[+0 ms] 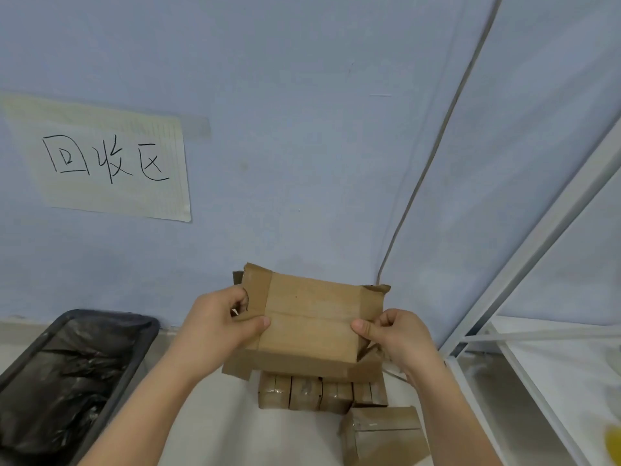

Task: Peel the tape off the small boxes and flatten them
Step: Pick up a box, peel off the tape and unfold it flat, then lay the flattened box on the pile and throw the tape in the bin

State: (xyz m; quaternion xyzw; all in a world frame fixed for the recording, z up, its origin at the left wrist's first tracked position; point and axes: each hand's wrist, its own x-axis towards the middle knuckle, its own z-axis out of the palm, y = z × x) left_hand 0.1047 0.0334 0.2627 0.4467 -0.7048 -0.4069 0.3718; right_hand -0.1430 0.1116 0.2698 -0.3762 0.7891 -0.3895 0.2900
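left hand (220, 322) pinches the box (311, 326) at its left end, fingers hidden behind the flap | right hand (398, 334) grips its right end, thumb on top | box between both hands, long axis left-right, flaps open | below them, taped small boxes (321, 393), partly hidden | bin (72, 375) left, cut off

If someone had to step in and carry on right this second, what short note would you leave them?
Left hand and right hand each grip an end of the cardboard box, held up in front of the wall; its end flaps are open and it is partly collapsed.
Below it, a row of small taped boxes waits untouched, plus one more box nearer.
Black lined bin at left.
Left: finish flattening this box, then peel and flatten the others.
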